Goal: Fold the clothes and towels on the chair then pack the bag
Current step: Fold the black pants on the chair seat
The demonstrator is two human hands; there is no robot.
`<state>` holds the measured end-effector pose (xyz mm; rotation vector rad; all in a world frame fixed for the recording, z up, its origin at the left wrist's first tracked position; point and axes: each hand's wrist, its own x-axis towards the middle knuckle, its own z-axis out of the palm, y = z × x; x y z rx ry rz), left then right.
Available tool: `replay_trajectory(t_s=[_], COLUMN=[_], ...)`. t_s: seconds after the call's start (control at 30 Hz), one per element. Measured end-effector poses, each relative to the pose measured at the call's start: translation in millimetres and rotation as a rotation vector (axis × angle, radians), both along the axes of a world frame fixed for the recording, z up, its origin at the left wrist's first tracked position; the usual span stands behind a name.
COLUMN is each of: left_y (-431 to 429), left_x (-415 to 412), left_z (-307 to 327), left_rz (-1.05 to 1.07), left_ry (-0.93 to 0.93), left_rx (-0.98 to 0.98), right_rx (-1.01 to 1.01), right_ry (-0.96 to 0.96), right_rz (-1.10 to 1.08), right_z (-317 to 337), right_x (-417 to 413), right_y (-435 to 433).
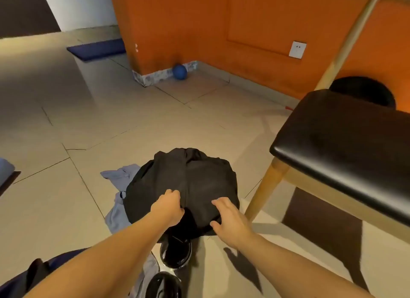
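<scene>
A black bag (pixel 188 182) sits on the tiled floor in the lower middle, bulging and rounded. My left hand (pixel 169 206) pinches a fold of its fabric at the near left side. My right hand (pixel 228 220) grips the bag's near right edge with fingers spread over the top. A light blue-grey garment (pixel 117 209) lies crumpled on the floor under and to the left of the bag. The chair (pixel 346 142), with a black padded seat and light wooden legs, stands at the right with nothing on the seat.
A blue ball (pixel 179 71) rests against the orange wall's corner. A blue mat (pixel 97 50) lies at the far left. A dark round bin (pixel 363 93) stands behind the chair. My black shoes (pixel 175 253) are just below the bag. A wall socket (pixel 297 49) is at the right.
</scene>
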<state>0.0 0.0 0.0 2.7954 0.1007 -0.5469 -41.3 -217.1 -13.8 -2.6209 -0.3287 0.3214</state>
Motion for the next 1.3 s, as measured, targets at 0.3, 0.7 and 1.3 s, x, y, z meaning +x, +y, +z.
replay_trajectory(t_s=[0.3,0.7,1.3], left_y=[17,30,6], left_x=[19,20,64], left_z=[-59,-91,122], left_rz=[-0.022,-0.252,0.274], left_ry=[0.093,-0.06,-0.493], left_rx=[0.104,0.473,-0.558], right_rx=[-0.038,-0.348,0.549], right_ry=[0.173,-0.01,-0.195], right_rz=[0.005,-0.014,-0.402], right_z=[-87,-122,122], right_x=[17,32,97], right_y=[44,61,47])
